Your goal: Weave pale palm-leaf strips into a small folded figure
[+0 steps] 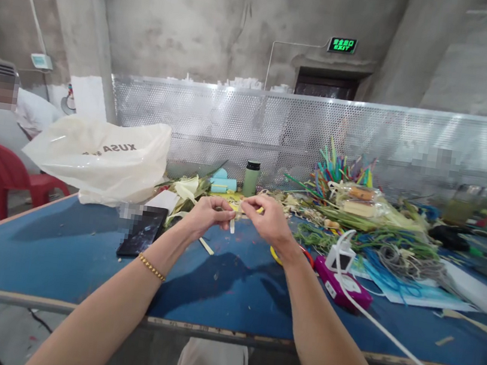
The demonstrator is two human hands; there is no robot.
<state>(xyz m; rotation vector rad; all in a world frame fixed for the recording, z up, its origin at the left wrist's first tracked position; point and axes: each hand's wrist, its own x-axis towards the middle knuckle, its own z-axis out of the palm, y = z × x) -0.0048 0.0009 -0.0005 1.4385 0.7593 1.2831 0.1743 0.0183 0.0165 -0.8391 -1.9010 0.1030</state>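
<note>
Both hands are raised over the middle of the blue table (120,286), fingertips close together. My left hand (212,214) pinches a short pale strip (232,226) that hangs down from its fingertips. My right hand (266,215) is closed at the fingertips around something small and yellowish, too small to make out fully. Another pale strip (206,246) lies on the table just below my left hand. Under my right wrist is a yellow and red ring-shaped thing (277,256), partly hidden by the arm.
Left are a phone (144,232) and a white plastic bag (106,154). A green bottle (251,179) stands behind the hands. A magenta power strip (342,284) with a white cable, tangled cords (409,260) and colorful stems (344,172) are right. A person sits far left.
</note>
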